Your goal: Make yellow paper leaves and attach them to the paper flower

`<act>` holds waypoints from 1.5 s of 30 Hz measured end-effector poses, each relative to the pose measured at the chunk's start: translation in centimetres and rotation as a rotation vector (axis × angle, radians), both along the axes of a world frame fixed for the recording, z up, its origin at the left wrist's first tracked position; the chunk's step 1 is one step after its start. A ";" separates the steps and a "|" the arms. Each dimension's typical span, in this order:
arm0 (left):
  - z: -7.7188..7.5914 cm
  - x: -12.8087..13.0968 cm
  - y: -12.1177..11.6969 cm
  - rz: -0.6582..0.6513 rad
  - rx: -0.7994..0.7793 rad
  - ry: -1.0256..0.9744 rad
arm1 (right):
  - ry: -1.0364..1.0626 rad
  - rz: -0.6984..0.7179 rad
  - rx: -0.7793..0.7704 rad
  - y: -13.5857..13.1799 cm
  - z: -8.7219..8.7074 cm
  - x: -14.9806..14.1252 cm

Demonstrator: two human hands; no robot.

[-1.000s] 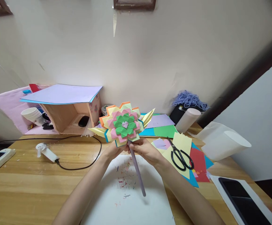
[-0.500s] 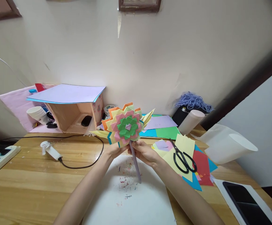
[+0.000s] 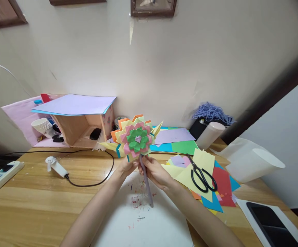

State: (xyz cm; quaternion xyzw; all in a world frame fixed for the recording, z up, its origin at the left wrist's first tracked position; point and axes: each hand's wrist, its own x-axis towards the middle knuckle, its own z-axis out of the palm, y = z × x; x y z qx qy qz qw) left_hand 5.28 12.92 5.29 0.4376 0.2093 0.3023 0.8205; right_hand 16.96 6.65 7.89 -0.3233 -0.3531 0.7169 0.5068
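Note:
A layered paper flower [image 3: 138,139] faces me, its petals green, pink, yellow and orange round a small lilac centre. Pale yellow pointed leaves stick out on both sides, and a purple stem [image 3: 146,181] slants down below. My right hand [image 3: 155,170] is closed round the top of the stem, thumb at the front. Just under the petals, my left hand [image 3: 128,167] grips the flower from the left; its fingertips are partly hidden behind it. Beneath both hands lies a white board [image 3: 138,233] with coloured marks.
Black-handled scissors [image 3: 201,176] lie on coloured paper sheets [image 3: 222,181] at the right, near a phone [image 3: 269,223] and a white paper roll [image 3: 254,164]. A glue gun [image 3: 58,167] with its cord rests at the left. Behind stands an open box [image 3: 74,128].
The flower has shifted slightly left and turned a little, its right leaf now lower and its stem steeper. Both hands keep their hold. The view has tilted up slightly.

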 end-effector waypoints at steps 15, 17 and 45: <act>-0.1 0.8 0.2 0.205 0.178 0.135 | 0.106 -0.156 -0.061 1.1 -1.0 -0.1; 0.1 1.1 0.4 0.273 0.237 0.168 | 0.137 -0.207 -0.062 1.8 -1.4 0.1; 4.7 -0.3 0.1 0.624 0.231 0.036 | 0.021 -0.555 0.132 1.4 -1.8 -0.3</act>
